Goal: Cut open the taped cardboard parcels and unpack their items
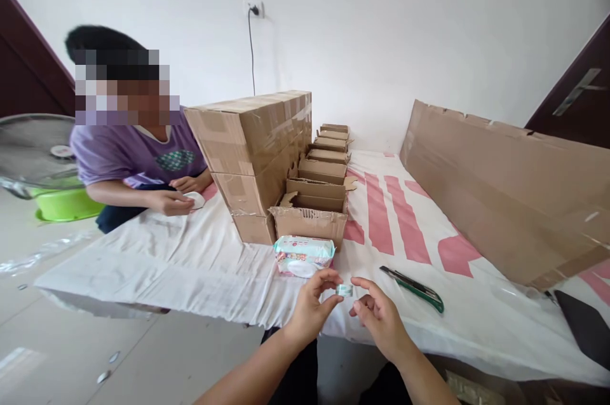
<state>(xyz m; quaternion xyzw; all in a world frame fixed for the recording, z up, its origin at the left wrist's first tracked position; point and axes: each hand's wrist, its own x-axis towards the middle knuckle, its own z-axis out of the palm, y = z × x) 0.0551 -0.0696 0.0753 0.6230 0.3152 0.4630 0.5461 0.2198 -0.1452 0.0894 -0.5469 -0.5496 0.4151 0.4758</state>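
Note:
My left hand (pixel 312 303) pinches a small pale green and white roll, which looks like tape (pixel 344 290), between thumb and fingertips. My right hand (pixel 379 316) is at the roll's right side, its index finger and thumb apart and curved toward it; whether a fingertip touches the roll I cannot tell. Just behind my left hand, a soft pack of wet wipes (pixel 304 255) leans against an open cardboard box (pixel 309 225). To the right of my right hand lies a green and black utility knife (pixel 414 289) on the cloth.
Stacked taped cartons (pixel 216 141) rise at centre-left, beside a row of open boxes. A large cardboard sheet (pixel 500 189) stands at right, near a dark flat object (pixel 584 329). Across the cloth-covered table (pixel 190 265), a person in purple (pixel 133 157) holds something white.

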